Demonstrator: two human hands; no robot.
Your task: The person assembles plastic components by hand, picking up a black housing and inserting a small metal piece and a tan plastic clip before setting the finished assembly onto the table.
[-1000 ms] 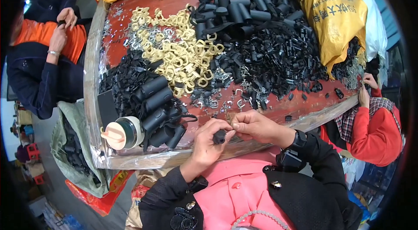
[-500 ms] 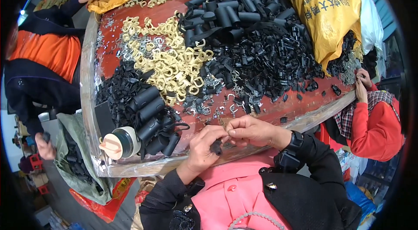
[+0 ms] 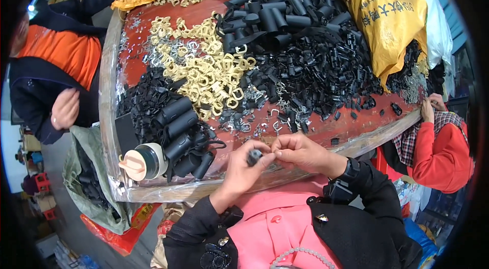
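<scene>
Head view: left fingers (image 3: 257, 145) grip a black part (image 3: 253, 157), now turned upward; right fingers (image 3: 286, 142) pinched, contents unclear.

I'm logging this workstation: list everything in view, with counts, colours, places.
Tabletop: one, red, centre.
Cylinders: many, black, far side and front left.
Small parts: many, black, mid-table and left.
Rings: many, cream, left of centre.
Clips: many, silvery, among rings.
Cup: one, cream and dark, front-left corner.
Bags: two, yellow, far left and right.
Pale sack: one, white, far right.
Open sack: one, greyish green, left of table.
Co-workers: two, orange-clad left, red-clad right.
Clutter: uncounted, mixed, floor and rim.
Held part: one, dark, in left grip.
Jacket: one, black, over pink top.
Watch: one, black, right wrist.
Left grip: one, bare, around held part.
Right grip: one, bare, pinched, beside left.
</scene>
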